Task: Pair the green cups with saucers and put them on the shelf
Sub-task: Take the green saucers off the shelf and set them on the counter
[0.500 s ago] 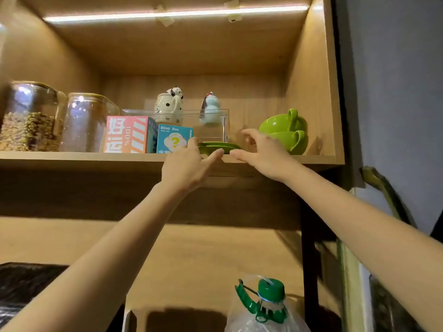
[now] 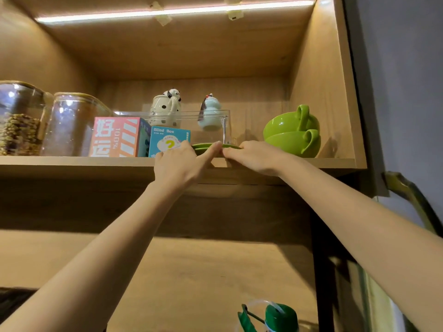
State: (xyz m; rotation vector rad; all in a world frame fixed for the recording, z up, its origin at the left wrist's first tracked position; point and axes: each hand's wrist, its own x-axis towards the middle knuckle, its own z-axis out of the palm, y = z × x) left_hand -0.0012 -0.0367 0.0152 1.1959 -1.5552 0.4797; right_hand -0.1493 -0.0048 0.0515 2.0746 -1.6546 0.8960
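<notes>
Both of our hands close on the green saucers (image 2: 203,146) at the front lip of the shelf (image 2: 72,161): our left hand (image 2: 178,165) has its thumb stretched up against the rim from the left, and our right hand (image 2: 255,156) has its fingertips on the rim from the right, the two hands almost meeting in front of the stack. Whether the fingers curl under the saucers we cannot tell, since the shelf edge hides the underside.

From the head view, we take the saucers as our landmark. They lie flat on the shelf, seemingly two stacked, though the edges are thin and partly covered. Just right of them sit the green cups (image 2: 293,131), one nested in the other, handles to the right, apart from the saucers. Directly behind the saucers stands a clear plastic bin (image 2: 225,127) with two small ceramic figures behind it. Left of the saucers is a blue blind box (image 2: 167,140), then an orange box (image 2: 117,137), then two glass jars (image 2: 69,125) farther left. Well below the saucers, a green-capped bottle (image 2: 280,318) shows at the bottom edge.
</notes>
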